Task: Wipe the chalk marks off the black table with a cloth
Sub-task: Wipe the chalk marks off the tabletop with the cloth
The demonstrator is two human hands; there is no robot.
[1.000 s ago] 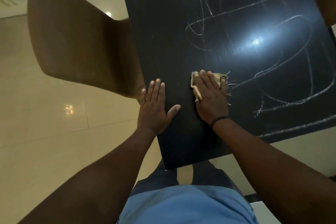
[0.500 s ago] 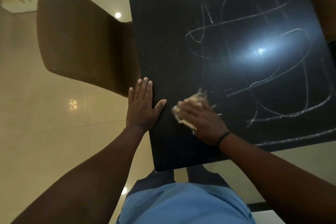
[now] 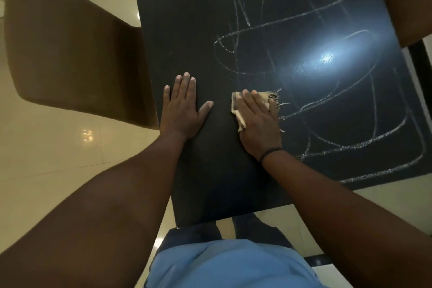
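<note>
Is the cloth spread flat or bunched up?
Flat: the cloth lies pressed against the black table beneath the right hand, only its pale edge and frayed fringe showing.

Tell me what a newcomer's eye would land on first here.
White chalk marks loop across the right half of the black table, around a bright light glare. At their left edge the right hand presses a frayed cloth flat; the left hand rests flat beside it.

We see a frayed beige cloth (image 3: 268, 98) lying flat on the glossy black table (image 3: 187, 30), beside looping white chalk marks (image 3: 327, 110).
</note>
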